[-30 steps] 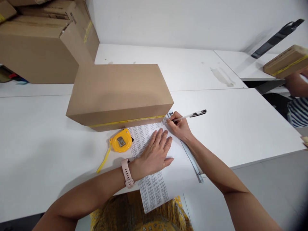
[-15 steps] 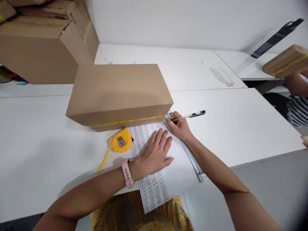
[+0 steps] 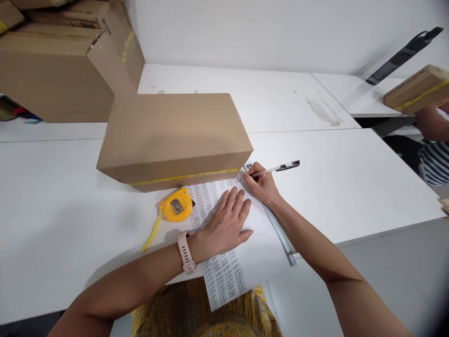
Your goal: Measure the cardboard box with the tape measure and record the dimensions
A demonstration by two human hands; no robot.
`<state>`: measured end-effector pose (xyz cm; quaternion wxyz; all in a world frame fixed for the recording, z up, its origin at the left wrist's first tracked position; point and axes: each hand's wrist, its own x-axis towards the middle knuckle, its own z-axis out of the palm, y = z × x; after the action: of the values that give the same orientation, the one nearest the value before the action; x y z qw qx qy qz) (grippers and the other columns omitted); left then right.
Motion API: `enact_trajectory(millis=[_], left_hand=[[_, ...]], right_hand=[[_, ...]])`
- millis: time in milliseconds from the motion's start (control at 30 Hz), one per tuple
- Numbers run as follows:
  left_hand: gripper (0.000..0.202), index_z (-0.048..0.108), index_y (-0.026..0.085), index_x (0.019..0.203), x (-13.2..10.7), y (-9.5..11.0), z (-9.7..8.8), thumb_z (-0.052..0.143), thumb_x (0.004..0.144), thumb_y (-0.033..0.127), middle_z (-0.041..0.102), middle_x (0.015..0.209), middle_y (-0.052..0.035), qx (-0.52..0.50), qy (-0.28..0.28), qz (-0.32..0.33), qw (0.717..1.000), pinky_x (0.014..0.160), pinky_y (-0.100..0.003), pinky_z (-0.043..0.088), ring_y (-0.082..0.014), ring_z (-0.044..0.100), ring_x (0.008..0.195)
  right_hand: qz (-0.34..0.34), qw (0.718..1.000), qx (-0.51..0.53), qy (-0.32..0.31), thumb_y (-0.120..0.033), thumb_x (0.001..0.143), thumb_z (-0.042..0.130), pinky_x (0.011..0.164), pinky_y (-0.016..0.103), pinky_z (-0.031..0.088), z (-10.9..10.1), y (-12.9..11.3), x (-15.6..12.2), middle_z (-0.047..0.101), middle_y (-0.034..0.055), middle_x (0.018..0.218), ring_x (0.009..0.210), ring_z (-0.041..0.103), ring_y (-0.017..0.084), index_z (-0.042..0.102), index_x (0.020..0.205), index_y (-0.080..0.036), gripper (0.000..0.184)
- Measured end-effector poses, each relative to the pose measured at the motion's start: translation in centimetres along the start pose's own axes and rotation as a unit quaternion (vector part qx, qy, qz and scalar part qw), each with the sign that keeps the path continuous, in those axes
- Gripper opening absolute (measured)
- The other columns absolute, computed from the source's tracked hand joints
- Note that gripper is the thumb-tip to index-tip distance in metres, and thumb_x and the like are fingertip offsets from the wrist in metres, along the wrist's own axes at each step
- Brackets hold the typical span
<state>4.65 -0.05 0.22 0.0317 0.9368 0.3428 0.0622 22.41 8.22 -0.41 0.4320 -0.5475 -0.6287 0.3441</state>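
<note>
My right hand (image 3: 261,183) pinches a clear pen with a black cap (image 3: 280,168), its tip touching the top of a printed sheet (image 3: 224,276) full of small rows of text. My left hand (image 3: 226,222) lies flat on that sheet with fingers stretched out, a pink watch on the wrist. The sheet's far end runs under a closed cardboard box (image 3: 173,133) with a yellow tape line along its front. A yellow tape measure (image 3: 176,205) sits left of the sheet, beside my left hand.
Large cardboard boxes (image 3: 66,61) are stacked at the back left on the white table (image 3: 336,187). A grey strip (image 3: 280,234) lies under my right forearm. At the far right, another person's arm (image 3: 430,122) holds a flat cardboard box (image 3: 416,89).
</note>
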Motion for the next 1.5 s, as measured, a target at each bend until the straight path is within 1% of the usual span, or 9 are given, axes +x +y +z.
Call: enact_trajectory(millis=[267, 533, 800, 1000, 1167, 1233, 1300, 1367, 1500], left_hand=[[0.076, 0.044, 0.004, 0.152, -0.2, 0.0, 0.1, 0.047, 0.100, 0.060, 0.035, 0.160, -0.0278, 0.010, 0.003, 0.000, 1.000, 0.124, -0.054, 0.018, -0.0434, 0.027, 0.152], [0.064, 0.052, 0.005, 0.142, -0.3, 0.1, -0.4, 0.057, 0.098, 0.052, 0.048, 0.152, -0.0255, 0.019, 0.034, -0.002, 0.999, 0.121, -0.053, 0.027, -0.0402, 0.038, 0.147], [0.015, 0.060, 0.019, 0.111, -7.0, -2.3, -5.4, 0.058, 0.098, 0.025, 0.065, 0.116, -0.0144, 0.037, 0.289, -0.144, 0.946, 0.099, -0.049, 0.049, -0.0313, 0.060, 0.112], [0.053, 0.047, 0.016, 0.139, -10.5, -5.8, -3.6, 0.063, 0.093, 0.036, 0.063, 0.129, -0.0180, 0.005, 0.169, -0.302, 0.938, 0.093, -0.054, 0.052, -0.0373, 0.061, 0.114], [0.044, 0.057, 0.020, 0.125, -10.0, -4.5, -4.9, 0.068, 0.085, 0.036, 0.068, 0.120, -0.0125, -0.161, 0.174, -0.347, 0.907, 0.096, -0.051, 0.051, -0.0330, 0.062, 0.110], [0.041, 0.058, 0.023, 0.122, -10.1, -3.0, -6.4, 0.069, 0.085, 0.037, 0.068, 0.120, -0.0092, -0.286, 0.156, -0.321, 0.889, 0.096, -0.045, 0.051, -0.0284, 0.064, 0.107], [0.042, 0.057, 0.024, 0.122, -10.4, -1.5, -7.7, 0.070, 0.085, 0.038, 0.068, 0.120, -0.0076, -0.402, 0.120, -0.274, 0.865, 0.096, -0.040, 0.051, -0.0260, 0.065, 0.109], [0.044, 0.057, 0.024, 0.122, -10.8, -0.5, -8.6, 0.073, 0.084, 0.038, 0.067, 0.120, -0.0074, -0.476, 0.092, -0.237, 0.842, 0.097, -0.037, 0.051, -0.0260, 0.064, 0.113], [0.047, 0.058, 0.024, 0.122, -12.1, -0.3, -9.4, 0.077, 0.081, 0.040, 0.068, 0.115, -0.0078, -0.541, 0.083, -0.244, 0.801, 0.094, -0.035, 0.052, -0.0266, 0.065, 0.110]], right_hand=[[-0.077, 0.984, -0.128, 0.097, -0.033, 0.095, 0.055, 0.066, 0.032, 0.043, -3.3, 1.0, 1.0, 0.062, 0.0035, 0.088, 0.076, 0.055, 0.019, 0.062, 0.098, -0.025, 0.011], [-0.094, 0.941, -0.321, 0.054, -0.006, 0.087, 0.039, 0.082, 0.042, 0.049, -5.5, 4.1, 1.7, 0.069, 0.0125, 0.100, 0.095, 0.057, 0.028, 0.068, 0.124, -0.021, 0.049], [-0.040, 0.952, -0.277, 0.122, -0.009, 0.087, 0.038, 0.081, 0.041, 0.050, -5.7, 4.4, 2.1, 0.072, 0.0122, 0.100, 0.090, 0.063, 0.027, 0.066, 0.125, -0.017, 0.048], [-0.026, 0.955, -0.224, 0.195, -0.021, 0.093, 0.043, 0.076, 0.039, 0.049, -5.5, 3.5, 2.3, 0.071, 0.0123, 0.109, 0.079, 0.061, 0.022, 0.068, 0.119, -0.020, 0.036], [-0.125, 0.938, -0.118, 0.299, -0.034, 0.100, 0.044, 0.070, 0.034, 0.049, -4.6, -1.9, -0.9, 0.068, 0.0107, 0.101, 0.080, 0.061, 0.020, 0.068, 0.115, -0.020, 0.031], [-0.125, 0.968, -0.055, 0.209, -0.040, 0.101, 0.046, 0.071, 0.033, 0.050, -3.5, -5.1, -3.9, 0.068, 0.0085, 0.095, 0.081, 0.062, 0.020, 0.068, 0.111, -0.021, 0.031], [-0.070, 0.997, 0.035, -0.024, -0.045, 0.103, 0.045, 0.070, 0.032, 0.051, -2.0, -8.0, -7.0, 0.070, 0.0077, 0.095, 0.080, 0.063, 0.018, 0.068, 0.114, -0.020, 0.036], [-0.018, 0.964, 0.128, -0.231, -0.052, 0.102, 0.046, 0.073, 0.032, 0.053, -0.6, -9.9, -9.4, 0.070, 0.0081, 0.101, 0.083, 0.064, 0.016, 0.067, 0.119, -0.020, 0.042], [0.074, 0.910, 0.250, -0.322, -0.059, 0.095, 0.057, 0.076, 0.032, 0.053, 0.6, -10.9, -11.0, 0.069, 0.0056, 0.093, 0.080, 0.061, 0.014, 0.071, 0.109, -0.018, 0.046]])
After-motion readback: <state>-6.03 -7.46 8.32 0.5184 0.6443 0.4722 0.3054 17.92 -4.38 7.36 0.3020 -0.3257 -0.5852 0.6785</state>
